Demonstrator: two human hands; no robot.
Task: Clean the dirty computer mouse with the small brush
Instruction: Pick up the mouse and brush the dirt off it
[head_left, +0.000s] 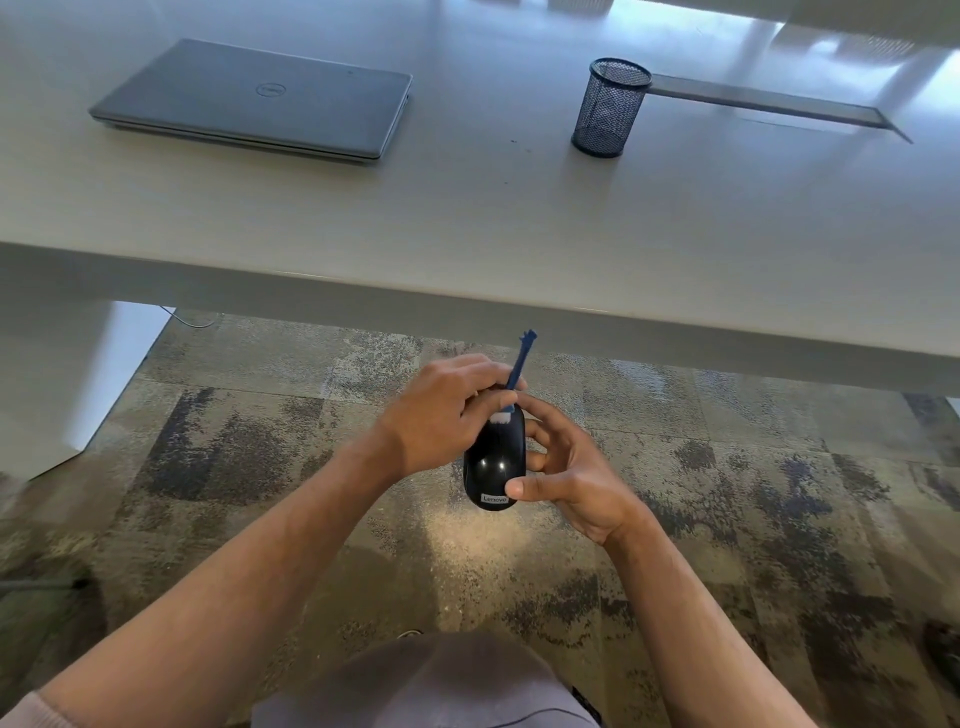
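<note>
A glossy black computer mouse (493, 465) with a Lenovo label is held in the air in front of the table's near edge, above the carpet. My right hand (569, 470) grips it from the right, thumb on its near end and fingers curled behind it. My left hand (441, 410) pinches a small blue brush (521, 361). The brush handle points up and away, and its white bristles (503, 415) touch the far end of the mouse.
A pale table (467, 218) spans the upper view. On it lie a closed grey laptop (254, 98) at the left and a black mesh pen cup (610, 106) at the right, beside a metal cable slot (769, 101). Patterned carpet (727, 493) lies below.
</note>
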